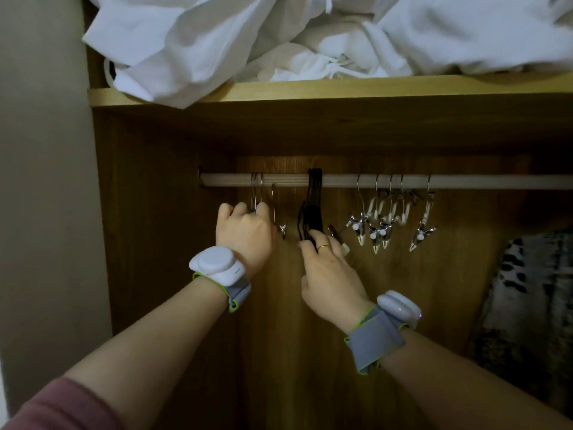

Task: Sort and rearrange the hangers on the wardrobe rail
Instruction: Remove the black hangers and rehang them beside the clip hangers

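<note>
Hanging from the pale wardrobe rail (pixel 341 180) are three groups of hangers. At the left end, the left hand (pixel 245 232) has its fingers curled round the lower part of a few metal hangers (pixel 256 190) whose hooks sit close together on the rail; one more metal clip hanger (pixel 277 212) hangs just beside that hand on its right. Near the middle, a tight bunch of black hangers (pixel 313 200) hangs from the rail, and the right hand (pixel 328 271), wearing a gold ring (pixel 324 247), pinches their lower edge with its fingertips. Further right, well apart from both hands, a row of metal clip hangers (pixel 390 218) with white clips hangs untouched. Both wrists carry white devices on grey straps. Above, white bedding (pixel 279 41) is heaped on the wooden shelf (pixel 372 88), one corner drooping over its front edge. A patterned fabric (pixel 527 290) shows at lower right.
</note>
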`<action>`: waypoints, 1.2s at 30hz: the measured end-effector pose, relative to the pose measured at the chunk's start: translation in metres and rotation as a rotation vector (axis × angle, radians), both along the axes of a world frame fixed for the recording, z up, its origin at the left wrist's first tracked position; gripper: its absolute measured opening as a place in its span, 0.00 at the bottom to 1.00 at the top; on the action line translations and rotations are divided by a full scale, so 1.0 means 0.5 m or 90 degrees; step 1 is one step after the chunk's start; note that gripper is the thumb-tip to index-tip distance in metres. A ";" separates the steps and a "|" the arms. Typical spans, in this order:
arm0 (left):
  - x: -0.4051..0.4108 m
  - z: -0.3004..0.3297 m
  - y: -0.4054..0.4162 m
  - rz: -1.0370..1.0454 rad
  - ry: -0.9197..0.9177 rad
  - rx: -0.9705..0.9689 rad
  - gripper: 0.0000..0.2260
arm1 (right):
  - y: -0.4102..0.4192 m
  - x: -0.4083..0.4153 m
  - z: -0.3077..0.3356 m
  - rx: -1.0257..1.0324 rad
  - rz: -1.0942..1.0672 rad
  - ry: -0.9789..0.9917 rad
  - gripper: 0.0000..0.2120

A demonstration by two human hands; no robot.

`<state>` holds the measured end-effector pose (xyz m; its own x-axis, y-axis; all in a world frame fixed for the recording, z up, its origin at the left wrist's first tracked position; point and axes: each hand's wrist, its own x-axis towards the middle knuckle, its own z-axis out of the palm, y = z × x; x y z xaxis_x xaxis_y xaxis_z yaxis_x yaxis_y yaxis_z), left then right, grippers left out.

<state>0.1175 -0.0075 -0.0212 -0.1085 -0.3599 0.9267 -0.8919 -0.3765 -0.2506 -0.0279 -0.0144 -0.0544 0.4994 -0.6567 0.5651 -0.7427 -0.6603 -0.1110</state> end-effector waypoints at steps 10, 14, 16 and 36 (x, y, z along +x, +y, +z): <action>-0.013 0.016 0.005 -0.006 -0.001 -0.008 0.12 | -0.006 -0.007 -0.001 0.000 0.002 0.004 0.23; -0.014 0.012 0.010 -0.021 -0.003 -0.005 0.12 | -0.009 -0.015 0.000 -0.006 0.005 0.001 0.23; -0.012 0.012 0.012 -0.030 -0.002 -0.014 0.12 | -0.011 -0.019 0.002 -0.010 0.005 -0.002 0.22; -0.020 0.001 -0.015 0.058 0.051 0.267 0.13 | -0.011 -0.014 0.012 -0.015 0.013 0.007 0.22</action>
